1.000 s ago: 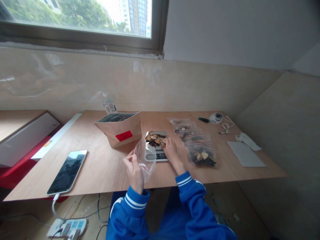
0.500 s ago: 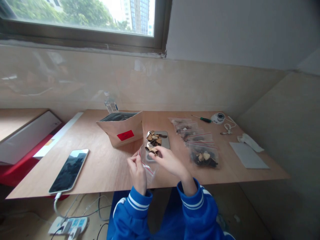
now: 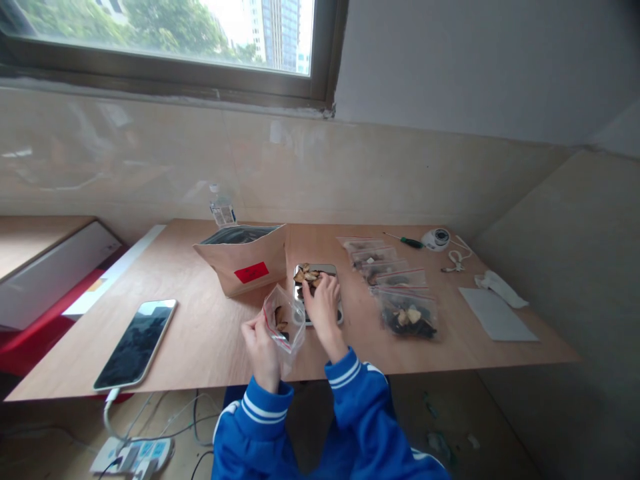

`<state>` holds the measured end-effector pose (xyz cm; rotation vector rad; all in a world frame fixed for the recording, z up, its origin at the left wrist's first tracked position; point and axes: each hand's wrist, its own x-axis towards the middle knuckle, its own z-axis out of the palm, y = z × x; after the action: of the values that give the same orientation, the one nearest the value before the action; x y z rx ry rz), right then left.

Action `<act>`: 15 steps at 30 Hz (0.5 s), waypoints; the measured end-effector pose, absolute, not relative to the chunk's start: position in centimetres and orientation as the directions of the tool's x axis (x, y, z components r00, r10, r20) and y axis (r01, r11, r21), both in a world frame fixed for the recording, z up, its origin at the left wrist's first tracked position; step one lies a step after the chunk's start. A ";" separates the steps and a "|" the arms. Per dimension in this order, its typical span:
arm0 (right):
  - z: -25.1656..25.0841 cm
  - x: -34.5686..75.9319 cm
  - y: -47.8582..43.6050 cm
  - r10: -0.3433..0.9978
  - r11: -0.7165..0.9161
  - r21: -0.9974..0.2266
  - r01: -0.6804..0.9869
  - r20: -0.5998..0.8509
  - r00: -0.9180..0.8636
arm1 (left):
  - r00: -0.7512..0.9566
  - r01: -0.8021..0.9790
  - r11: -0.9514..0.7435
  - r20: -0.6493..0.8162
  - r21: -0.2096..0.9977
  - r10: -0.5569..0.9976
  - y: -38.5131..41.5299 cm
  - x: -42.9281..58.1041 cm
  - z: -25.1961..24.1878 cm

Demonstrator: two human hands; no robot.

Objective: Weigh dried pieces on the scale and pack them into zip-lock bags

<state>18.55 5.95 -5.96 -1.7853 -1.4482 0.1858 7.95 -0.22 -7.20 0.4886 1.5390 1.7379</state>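
Note:
My left hand (image 3: 263, 347) pinches the edge of a clear zip bag (image 3: 295, 327) with a red-lined top. The bag's mouth gapes toward the scale, and a few brown dried pieces (image 3: 281, 323) show inside. On a small flat scale (image 3: 340, 313) lies a pile of dried slices (image 3: 306, 272), tan and dark brown, like dried mushroom. My right hand (image 3: 324, 307) is over the near side of this pile, thumb and fingers curled down around some slices. Its fingertips are partly hidden among them. Left of the scale stands an open kraft paper pouch (image 3: 250, 260) with a red label.
Several filled zip bags (image 3: 407, 313) lie in a row on the right. Beyond them are a green-handled screwdriver (image 3: 411, 243), a white camera (image 3: 436, 239) and a white sheet (image 3: 497, 315). A charging phone (image 3: 137, 343) lies left; a plastic bottle (image 3: 222, 208) stands behind the pouch.
My right hand has moved from the bag's mouth to the pile on the scale. The slices it held there are out of its fingers. My left hand has shifted slightly left, and the bag opens wider.

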 end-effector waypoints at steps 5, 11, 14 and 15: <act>-9.1 16.9 7.4 0.836 -0.089 -0.559 0.825 0.408 0.367 | -0.633 -0.312 0.059 -0.253 0.948 0.731 -0.7 8.1 -6.2; -9.2 18.4 7.0 0.869 -0.111 -0.467 0.877 0.383 0.314 | -0.639 -0.307 0.023 -0.224 0.952 0.736 -0.4 8.0 -6.6; -9.2 19.4 7.3 0.886 -0.091 -0.438 0.894 0.375 0.274 | -0.609 -0.336 0.009 -0.224 0.942 0.761 -0.2 8.1 -7.2; -9.3 19.7 7.4 0.891 -0.081 -0.435 0.897 0.371 0.260 | -0.600 -0.352 0.012 -0.235 0.936 0.765 -0.1 8.2 -7.3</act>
<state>19.70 7.42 -9.25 -1.9516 -1.6146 -0.0120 8.21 -0.13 -7.30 0.4477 1.4625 1.7115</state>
